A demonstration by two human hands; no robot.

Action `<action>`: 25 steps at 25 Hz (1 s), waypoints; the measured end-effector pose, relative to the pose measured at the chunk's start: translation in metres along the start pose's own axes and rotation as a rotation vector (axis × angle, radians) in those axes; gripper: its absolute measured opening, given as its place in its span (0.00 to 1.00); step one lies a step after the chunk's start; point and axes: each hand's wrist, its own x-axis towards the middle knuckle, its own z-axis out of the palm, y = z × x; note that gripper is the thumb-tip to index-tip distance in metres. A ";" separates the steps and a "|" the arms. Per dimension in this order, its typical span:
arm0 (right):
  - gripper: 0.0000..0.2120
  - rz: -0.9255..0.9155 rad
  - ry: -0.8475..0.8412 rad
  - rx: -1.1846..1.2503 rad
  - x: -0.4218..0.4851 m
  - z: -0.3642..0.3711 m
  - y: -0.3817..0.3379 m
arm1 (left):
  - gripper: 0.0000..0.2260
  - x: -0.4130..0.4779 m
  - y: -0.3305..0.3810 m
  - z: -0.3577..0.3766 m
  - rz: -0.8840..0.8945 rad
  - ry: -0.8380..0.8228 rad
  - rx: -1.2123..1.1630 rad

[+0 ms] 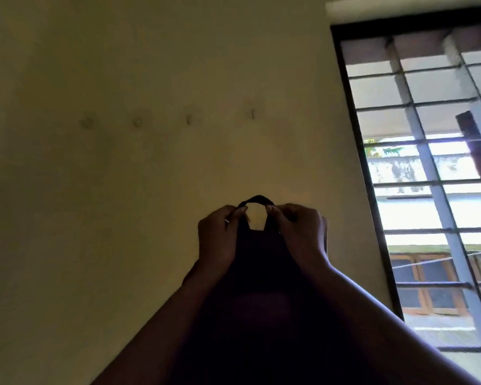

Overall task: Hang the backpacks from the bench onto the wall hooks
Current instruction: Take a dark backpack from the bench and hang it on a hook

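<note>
I hold one dark backpack (261, 287) raised before the wall (95, 190). My left hand (220, 237) and right hand (300, 234) pinch its top loop (257, 199) apart. Four hooks (252, 113) at 12 o'clock; window (428, 162) at 3.

Backpack (258, 301) lower part cut off by bottom edge; wall hooks (252, 113) blurred
</note>
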 end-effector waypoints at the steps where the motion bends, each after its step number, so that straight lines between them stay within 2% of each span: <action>1: 0.11 -0.023 0.030 -0.020 0.014 0.003 -0.003 | 0.12 0.013 0.002 0.004 -0.004 0.017 -0.005; 8: 0.08 -0.181 0.207 0.030 0.112 0.014 -0.022 | 0.13 0.111 0.017 0.030 0.056 0.081 0.035; 14: 0.10 -0.249 0.239 0.032 0.173 0.027 -0.050 | 0.13 0.176 0.019 0.032 0.235 0.172 0.136; 20: 0.10 -0.305 0.287 0.052 0.217 0.033 -0.067 | 0.16 0.231 0.025 0.035 0.307 0.183 0.259; 23: 0.09 -0.291 0.309 0.030 0.231 0.032 -0.070 | 0.17 0.249 0.027 0.036 0.210 0.117 0.270; 25: 0.10 -0.272 0.293 0.027 0.234 0.030 -0.070 | 0.24 0.254 0.028 0.034 0.096 0.103 0.252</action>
